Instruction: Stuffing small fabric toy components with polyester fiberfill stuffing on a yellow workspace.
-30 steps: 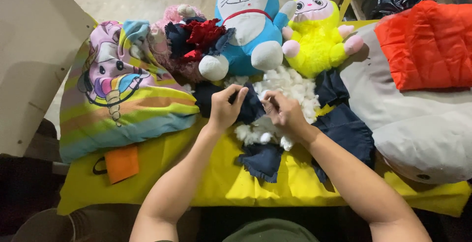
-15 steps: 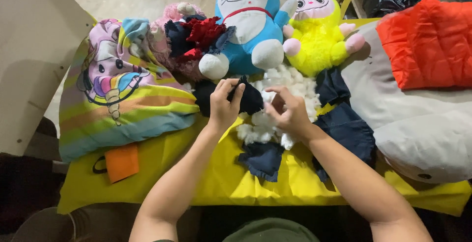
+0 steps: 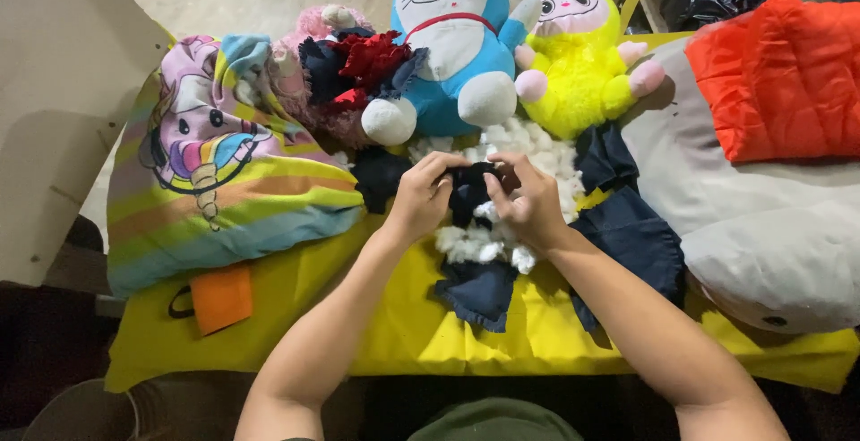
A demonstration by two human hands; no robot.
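A small piece of dark navy cloth (image 3: 469, 192) sits between both hands, over a heap of white fluffy stuffing (image 3: 502, 199) at the middle of the yellow-covered table (image 3: 394, 333). The left hand (image 3: 421, 199) pinches its left side, the right hand (image 3: 530, 204) its right side — fingers curled shut on the fabric. More dark blue cloth scraps (image 3: 627, 235) lie around the stuffing. Toward the far edge sit a blue and white cat plush toy (image 3: 457, 38) and a yellow plush toy with pink paws (image 3: 578, 65) — at the left edge lies a striped pillow with a unicorn print (image 3: 215, 172)
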